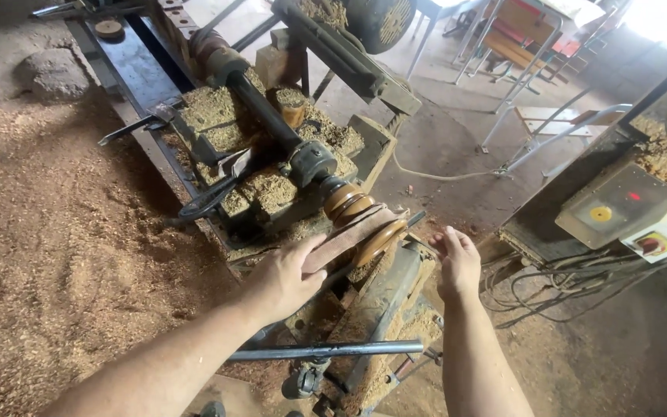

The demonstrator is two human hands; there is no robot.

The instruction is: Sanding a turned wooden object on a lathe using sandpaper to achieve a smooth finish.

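Currently, station: a wood lathe (272,147) crusted with sawdust, standing on a floor deep in shavings.
Workpiece: a turned wooden spindle end (360,216) with ribbed discs, mounted at the near end of the dark lathe shaft (260,108).
Strip: a brown abrasive-looking strip (349,235) is wrapped over the outermost disc, apparently so that tension presses it against the curved wood.
Left hand (283,278): fingers closed on the near end of the strip, thumb on top, forearm reaching in from the lower left, wrist straight.
Right hand (457,262): held beyond the disc, palm turned towards the lathe, fingers loosely extended; whether it grips the strip's far end cannot be told, as that end is hidden behind the disc.
Tool rest: a steel bar (326,351) lies crosswise below the hands.
Surroundings: a grey switch box (619,205) with cables sits to the right; metal desk frames (534,77) stand behind.
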